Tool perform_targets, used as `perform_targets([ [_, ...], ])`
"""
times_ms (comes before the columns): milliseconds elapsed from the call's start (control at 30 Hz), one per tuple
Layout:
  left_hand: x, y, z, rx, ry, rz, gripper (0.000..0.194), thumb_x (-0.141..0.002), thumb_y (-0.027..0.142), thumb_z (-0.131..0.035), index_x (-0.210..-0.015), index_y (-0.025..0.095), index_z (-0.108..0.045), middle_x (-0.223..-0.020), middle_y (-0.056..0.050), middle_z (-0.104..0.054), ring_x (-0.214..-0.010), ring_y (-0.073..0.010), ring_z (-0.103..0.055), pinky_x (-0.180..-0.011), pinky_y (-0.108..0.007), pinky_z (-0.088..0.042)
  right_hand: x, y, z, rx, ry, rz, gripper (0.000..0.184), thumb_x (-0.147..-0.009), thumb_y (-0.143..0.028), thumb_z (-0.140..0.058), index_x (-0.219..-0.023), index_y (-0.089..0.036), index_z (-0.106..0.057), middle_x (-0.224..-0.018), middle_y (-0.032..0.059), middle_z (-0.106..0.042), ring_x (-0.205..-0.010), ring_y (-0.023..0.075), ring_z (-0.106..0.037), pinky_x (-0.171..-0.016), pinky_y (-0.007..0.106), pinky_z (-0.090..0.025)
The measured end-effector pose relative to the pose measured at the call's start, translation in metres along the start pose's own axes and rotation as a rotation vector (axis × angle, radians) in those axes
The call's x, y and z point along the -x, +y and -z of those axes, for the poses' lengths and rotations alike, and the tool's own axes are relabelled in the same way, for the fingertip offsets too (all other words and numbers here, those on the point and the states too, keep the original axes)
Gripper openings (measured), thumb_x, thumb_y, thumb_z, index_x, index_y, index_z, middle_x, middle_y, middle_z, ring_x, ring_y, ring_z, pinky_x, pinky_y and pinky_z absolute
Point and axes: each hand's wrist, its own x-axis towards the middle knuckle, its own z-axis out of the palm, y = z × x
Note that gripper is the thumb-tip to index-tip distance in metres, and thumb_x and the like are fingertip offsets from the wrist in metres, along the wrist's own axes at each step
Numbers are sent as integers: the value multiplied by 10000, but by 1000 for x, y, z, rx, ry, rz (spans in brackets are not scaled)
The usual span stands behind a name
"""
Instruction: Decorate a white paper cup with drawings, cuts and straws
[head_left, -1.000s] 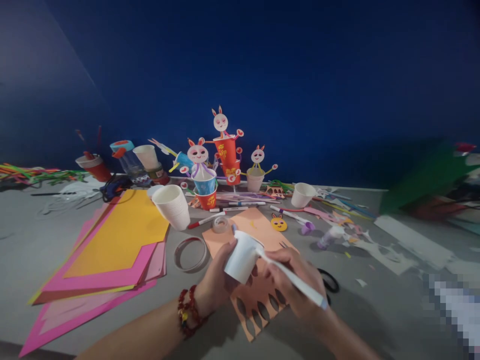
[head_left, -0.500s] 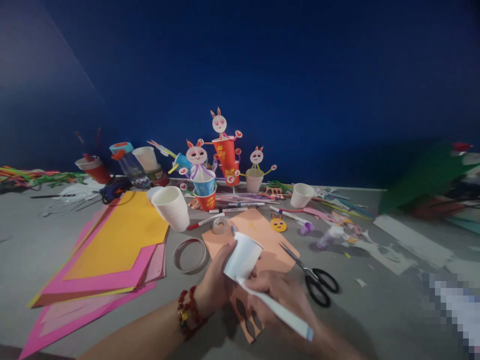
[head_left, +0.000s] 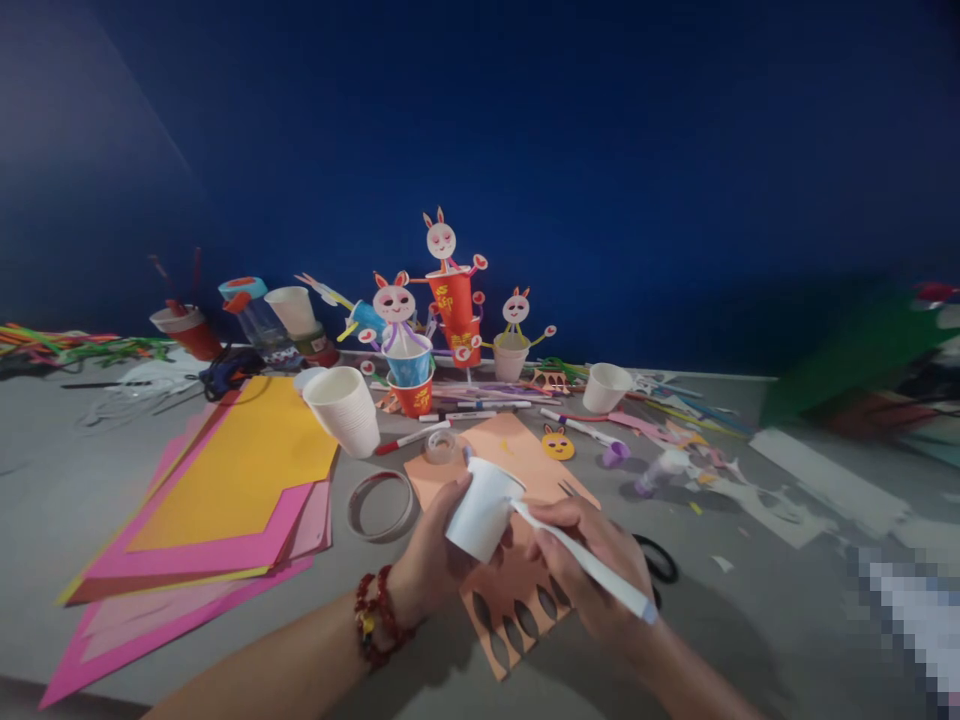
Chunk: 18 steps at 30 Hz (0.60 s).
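My left hand [head_left: 436, 545] is wrapped round a white paper cup [head_left: 484, 510], which it holds tilted over the table. In my right hand [head_left: 592, 560] is a white marker pen [head_left: 589, 565], its tip at the cup's right side near the rim. A small blue piece, perhaps the pen's cap, shows by my left fingertips. Under both hands lies an orange paper sheet [head_left: 510, 440] with several leaf-shaped holes cut along its near edge. Black-handled scissors [head_left: 660, 560] lie partly hidden behind my right hand. A yellow rabbit-face cutout [head_left: 557, 443] is just beyond.
On the left are stacked coloured papers [head_left: 225, 470], nested white cups [head_left: 345, 410] and a tape roll [head_left: 380, 505]. Rabbit figures on cups [head_left: 409, 360] stand at the back. A glue stick [head_left: 660, 470] and paper scraps [head_left: 780, 500] lie to the right.
My right hand has moved up and right with the marker pen, its tip going from the cup's lower end towards the rim. More of the cut orange paper shows; the scissors are more covered.
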Motion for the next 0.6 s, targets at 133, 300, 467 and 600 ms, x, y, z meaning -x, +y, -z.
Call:
perform_targets([
  [133,-1,0,1,15,-21,-6,419,-870,465,-592,-965,71,-698,-761,-120,-731,-562,-167,-645,-476,-234,-485,1,4,2,76,-103,103,91,-835,-204,-572,-829,-244,-654,-658,-10,-729,-574,164,-695,-535,214,-508],
  [300,-2,0,3,13,-45,27,441,-878,482,-561,-1000,78,-690,-743,-108,-717,-561,-191,-650,-408,-242,-467,-1,7,6,67,48,-36,132,-913,-237,-527,-948,-226,-654,-703,-3,-718,-600,149,-682,-560,212,-512],
  [467,-1,0,2,16,-26,8,420,-877,464,-573,-943,68,-695,-736,-110,-715,-572,-171,-653,-487,-232,-501,0,6,1,95,-127,107,113,-844,-205,-563,-854,-236,-671,-619,-30,-702,-505,132,-639,-499,202,-474],
  [600,0,0,1,-2,-51,27,461,-874,503,-555,-983,77,-693,-755,-117,-721,-554,-186,-645,-411,-235,-452,-1,10,3,94,22,-12,143,-906,-242,-527,-964,-234,-658,-709,-8,-723,-581,142,-670,-532,201,-497],
])
